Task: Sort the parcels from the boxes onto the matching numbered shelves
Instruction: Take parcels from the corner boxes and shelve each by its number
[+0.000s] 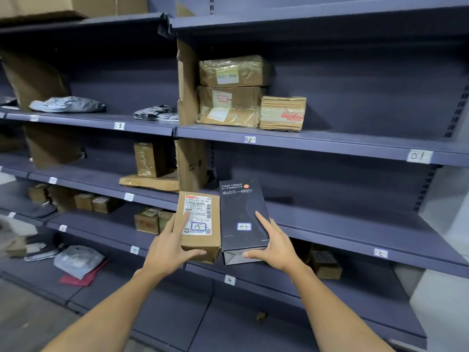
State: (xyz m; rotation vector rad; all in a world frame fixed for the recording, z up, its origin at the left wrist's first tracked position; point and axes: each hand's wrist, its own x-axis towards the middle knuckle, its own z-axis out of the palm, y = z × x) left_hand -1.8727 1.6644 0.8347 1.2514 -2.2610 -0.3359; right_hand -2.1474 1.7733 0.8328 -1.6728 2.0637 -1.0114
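Observation:
My left hand grips a brown cardboard parcel whose white shipping label carries a handwritten 15. Beside it, my right hand holds a black hair drier box with a small tag reading 03. Both parcels are held upright, side by side, in front of the grey-blue shelving. Shelf tag 03 is on the upper left shelf edge. Shelf tag 15 sits on a lower left edge, just left of my left wrist.
Shelf tags 02, 01 and 14 mark other edges. Three taped cartons stand above tag 02. Grey mailer bags lie on the 03 shelf. A cardboard divider splits the bays. More parcels fill the lower left shelves.

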